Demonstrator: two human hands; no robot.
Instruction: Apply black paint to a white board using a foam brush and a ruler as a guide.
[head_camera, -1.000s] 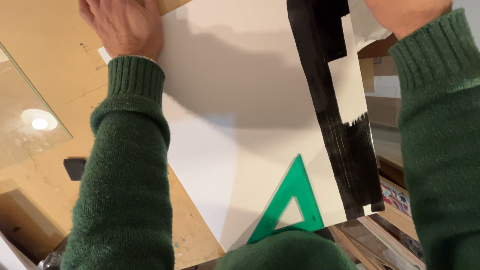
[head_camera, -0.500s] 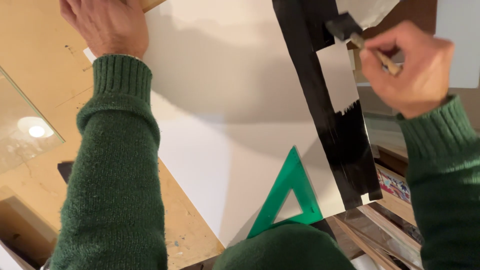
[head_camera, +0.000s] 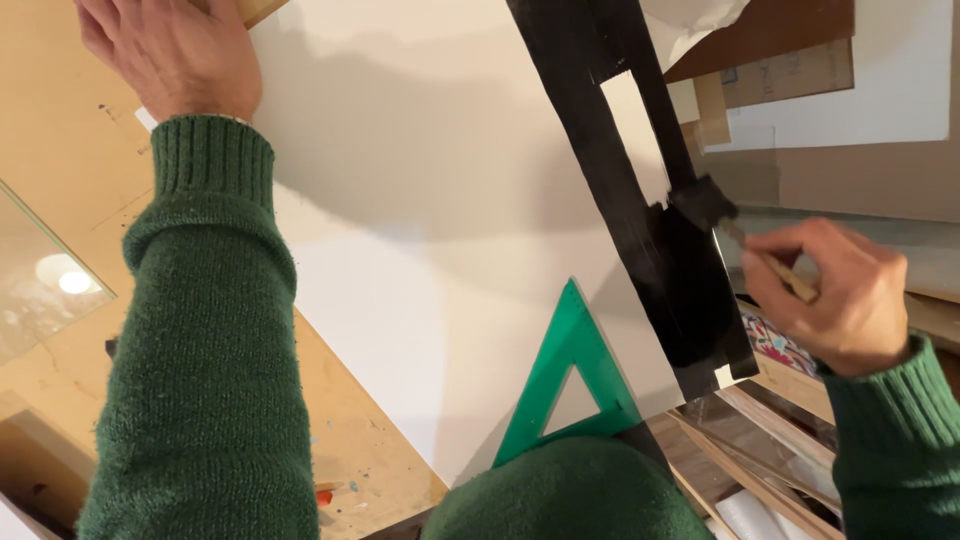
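head view: the right hand (head_camera: 838, 295) is curled shut around the wooden handle of a paintbrush (head_camera: 722, 216), knuckles up, forearm coming in from the lower right. the brush's black-loaded head touches the black painted strip (head_camera: 640, 200) along the right edge of the white board (head_camera: 420, 240). the left hand (head_camera: 172, 52) lies flat, fingers spread, pressing the board's upper left corner, green sleeve stretched straight down. a green set square (head_camera: 570, 385) rests on the board's lower part, near the strip.

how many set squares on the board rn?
1. A green triangular set square lies on the white board, at its near edge, left of the black painted strip. The green sweater covers its lower corner; others may be hidden beneath.
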